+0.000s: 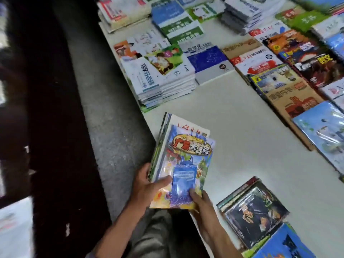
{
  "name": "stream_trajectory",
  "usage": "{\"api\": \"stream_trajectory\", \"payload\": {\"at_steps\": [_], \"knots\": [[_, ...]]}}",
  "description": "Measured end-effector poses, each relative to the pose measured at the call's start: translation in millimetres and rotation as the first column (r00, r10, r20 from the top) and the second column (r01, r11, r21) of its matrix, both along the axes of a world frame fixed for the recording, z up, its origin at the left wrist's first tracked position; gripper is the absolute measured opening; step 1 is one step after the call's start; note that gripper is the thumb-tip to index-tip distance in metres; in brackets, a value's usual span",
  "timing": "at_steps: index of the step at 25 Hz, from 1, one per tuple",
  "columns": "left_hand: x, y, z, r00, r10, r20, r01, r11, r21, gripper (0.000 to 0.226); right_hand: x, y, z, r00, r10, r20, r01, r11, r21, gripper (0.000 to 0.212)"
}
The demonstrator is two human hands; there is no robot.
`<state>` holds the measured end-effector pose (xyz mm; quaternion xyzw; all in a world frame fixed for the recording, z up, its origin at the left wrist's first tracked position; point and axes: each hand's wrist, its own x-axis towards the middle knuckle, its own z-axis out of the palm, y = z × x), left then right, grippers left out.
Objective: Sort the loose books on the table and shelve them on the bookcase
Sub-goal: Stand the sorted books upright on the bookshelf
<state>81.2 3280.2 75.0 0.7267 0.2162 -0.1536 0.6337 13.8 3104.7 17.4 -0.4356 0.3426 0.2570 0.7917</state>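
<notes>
Here both hands (147, 185) (202, 203) grip book stack (186, 164), fingers curled; piles (163, 81) crowd table (232, 127).

A pale, off-white table (232, 116) fills the right side of the view, its long edge running diagonally. Beside it lies a strip of grey speckled floor (104, 101), bordered at left by a dark, blurred zone in shadow.

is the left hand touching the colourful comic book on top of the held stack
Touching. The head view shows the left hand with its thumb pressed on the comic book cover.
</notes>
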Motion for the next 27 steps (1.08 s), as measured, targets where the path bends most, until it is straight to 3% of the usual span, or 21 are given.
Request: {"api": "stream_trajectory", "payload": {"at_steps": [1,4,7,11,16,21,25,27], "knots": [[-12,18,12,0.994,0.108,0.030,-0.108,0.994,-0.022,0.044,0,18,6,0.999,0.040,0.006,-0.040,0.995,0.088,0.028],[-44,72,45,0.912,0.395,0.114,-0.389,0.919,-0.068,0.049,10,80,21,0.967,0.253,0.030,-0.254,0.944,0.209,0.051],[-67,142,77,0.789,0.582,0.198,-0.578,0.812,-0.085,0.055,37,155,36,0.896,0.418,0.147,-0.439,0.885,0.155,0.064],[-95,242,117,0.608,0.727,0.319,-0.739,0.665,-0.108,0.067,58,273,71,0.773,0.568,0.283,-0.606,0.793,0.062,0.063],[-115,342,174,0.408,0.777,0.479,-0.827,0.537,-0.167,0.046,61,411,130,0.687,0.607,0.400,-0.683,0.727,0.070,0.064],[-127,416,235,0.213,0.760,0.614,-0.889,0.412,-0.202,0.054,74,525,203,0.535,0.636,0.556,-0.790,0.609,0.064,0.084],[-116,462,280,0.114,0.687,0.717,-0.924,0.338,-0.177,0.051,99,604,248,0.435,0.628,0.645,-0.867,0.485,0.112,0.051],[-101,488,308,0.040,0.636,0.770,-0.953,0.257,-0.163,0.052,118,649,279,0.365,0.621,0.694,-0.905,0.412,0.108,0.053]]}}
